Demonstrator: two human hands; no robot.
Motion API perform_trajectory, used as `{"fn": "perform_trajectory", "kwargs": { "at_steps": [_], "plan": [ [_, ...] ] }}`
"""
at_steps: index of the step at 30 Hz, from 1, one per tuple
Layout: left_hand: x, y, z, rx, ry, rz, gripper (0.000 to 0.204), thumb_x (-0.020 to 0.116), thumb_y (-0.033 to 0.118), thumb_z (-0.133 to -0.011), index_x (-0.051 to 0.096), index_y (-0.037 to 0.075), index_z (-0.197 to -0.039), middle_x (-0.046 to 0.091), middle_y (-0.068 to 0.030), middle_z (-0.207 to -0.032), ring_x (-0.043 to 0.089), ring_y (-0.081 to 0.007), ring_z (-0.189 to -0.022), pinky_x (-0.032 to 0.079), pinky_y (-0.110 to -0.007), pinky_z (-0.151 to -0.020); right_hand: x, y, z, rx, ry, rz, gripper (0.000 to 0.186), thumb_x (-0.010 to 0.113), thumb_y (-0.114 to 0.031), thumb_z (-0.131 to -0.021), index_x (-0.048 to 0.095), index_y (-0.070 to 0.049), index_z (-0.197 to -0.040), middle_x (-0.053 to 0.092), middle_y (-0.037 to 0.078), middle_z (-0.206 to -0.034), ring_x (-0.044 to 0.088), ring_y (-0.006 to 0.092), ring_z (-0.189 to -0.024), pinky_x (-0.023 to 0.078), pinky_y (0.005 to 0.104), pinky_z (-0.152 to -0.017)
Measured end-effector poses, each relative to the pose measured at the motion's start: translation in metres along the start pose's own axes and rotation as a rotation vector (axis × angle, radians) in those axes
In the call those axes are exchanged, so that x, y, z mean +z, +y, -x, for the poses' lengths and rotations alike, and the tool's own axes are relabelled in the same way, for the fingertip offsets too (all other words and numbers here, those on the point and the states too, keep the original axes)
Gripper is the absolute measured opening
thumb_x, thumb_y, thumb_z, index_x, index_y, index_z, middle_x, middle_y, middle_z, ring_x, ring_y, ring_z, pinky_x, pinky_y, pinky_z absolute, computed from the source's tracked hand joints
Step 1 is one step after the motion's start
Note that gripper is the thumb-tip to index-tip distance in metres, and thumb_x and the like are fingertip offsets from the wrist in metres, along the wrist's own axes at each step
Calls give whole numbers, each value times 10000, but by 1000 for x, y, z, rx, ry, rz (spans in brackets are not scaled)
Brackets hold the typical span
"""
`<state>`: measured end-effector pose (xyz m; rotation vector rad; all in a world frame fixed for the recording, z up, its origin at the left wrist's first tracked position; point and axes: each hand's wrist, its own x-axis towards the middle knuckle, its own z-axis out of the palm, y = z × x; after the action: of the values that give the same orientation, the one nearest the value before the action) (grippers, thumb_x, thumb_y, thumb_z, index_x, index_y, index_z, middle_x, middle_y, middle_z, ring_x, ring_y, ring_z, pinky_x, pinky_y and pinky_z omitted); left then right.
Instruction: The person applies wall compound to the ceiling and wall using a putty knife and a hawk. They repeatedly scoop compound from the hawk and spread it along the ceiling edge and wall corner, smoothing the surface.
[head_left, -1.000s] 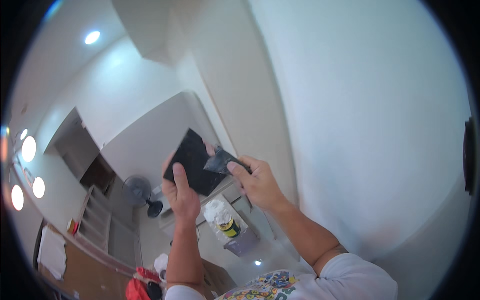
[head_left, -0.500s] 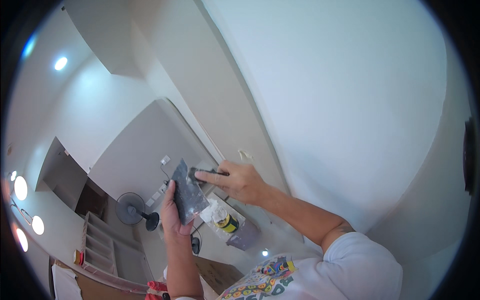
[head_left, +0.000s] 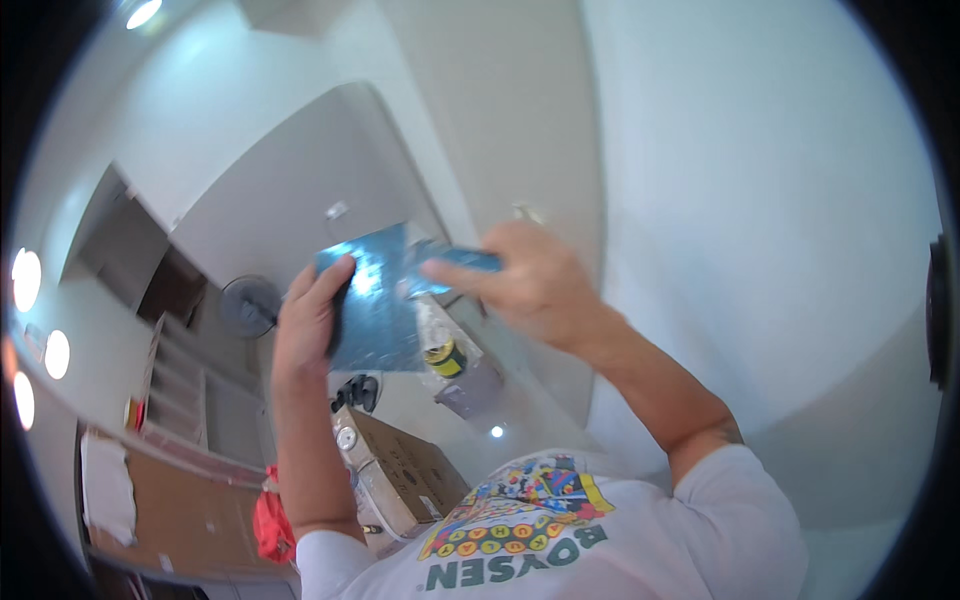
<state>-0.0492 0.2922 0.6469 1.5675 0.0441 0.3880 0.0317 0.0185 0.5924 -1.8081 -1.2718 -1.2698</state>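
My left hand (head_left: pixel 303 325) grips a wide flat metal putty plate (head_left: pixel 385 320) by its left edge, thumb on the face. Light glares off the plate's upper left, and small smears mark its surface. My right hand (head_left: pixel 545 285), blurred by motion, is closed on a putty knife (head_left: pixel 478 259) with the index finger stretched along it. The knife's blade end lies at the plate's upper right edge; whether it touches is too blurred to tell. Below the plate, a yellow and black can (head_left: pixel 446 358) sits among white plastic on a grey container (head_left: pixel 474 392).
A white wall (head_left: pixel 750 250) rises close on my right, beside a beige wall strip (head_left: pixel 510 110). Farther left are a black fan (head_left: pixel 250 305) and a shelf unit (head_left: pixel 178 385). Cardboard boxes (head_left: pixel 410 455) and a red bag (head_left: pixel 270 525) lie below my arms.
My view has swung, so the surroundings are shifted. Both hands appear higher. The plate has turned its face more toward me, and the putty knife is now at its upper right edge.
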Motion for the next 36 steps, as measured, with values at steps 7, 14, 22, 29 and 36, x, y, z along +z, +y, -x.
{"fn": "perform_trajectory", "kwargs": {
  "at_steps": [7, 14, 22, 29, 36],
  "plan": [
    [-56, -29, -4, -49, 221, 159, 323, 679, 253, -1044, 689, 13, -1260, 747, -83, -1135, 730, -206, -1011, 619, -379, -862, 38, -26, 84, 343, -119, -227, 328, 782, -161, -889, 810, -224, -1210, 603, 57, -809, 624, 240, -728, 500, 384, -637],
    [-82, -82, 14, -169, 183, 277, 355, 684, 283, -1033, 678, 27, -1278, 753, -97, -1120, 743, -219, -938, 623, -380, -810, -12, 10, 98, 929, 228, -457, 168, 720, -132, -1002, 798, -57, -1130, 774, 71, -928, 595, 78, -706, 463, 262, -618],
    [-81, -115, 0, -241, 116, 407, 300, 676, 282, -1040, 698, 43, -1220, 758, -87, -1104, 743, -230, -960, 617, -363, -826, -1, 52, 12, 620, 461, -420, 151, 684, -105, -1027, 784, -23, -1104, 791, 98, -1023, 706, 99, -868, 569, 268, -684],
    [-47, -158, -39, -394, -138, 487, 295, 642, 250, -1055, 697, 19, -1228, 761, -110, -1193, 745, -239, -1050, 598, -375, -968, 144, -42, -314, 246, 152, -725, 117, 741, -130, -781, 783, -64, -868, 731, 197, -803, 716, 359, -767, 581, 459, -758],
    [-65, -200, 22, -416, 63, 293, 322, 652, 246, -1046, 673, 11, -1265, 742, -119, -1218, 738, -265, -1054, 601, -408, -959, 113, -110, -379, 203, 1, -849, 162, 664, -196, -888, 792, -100, -917, 742, 188, -819, 736, 356, -805, 594, 464, -802]
  ]
}}
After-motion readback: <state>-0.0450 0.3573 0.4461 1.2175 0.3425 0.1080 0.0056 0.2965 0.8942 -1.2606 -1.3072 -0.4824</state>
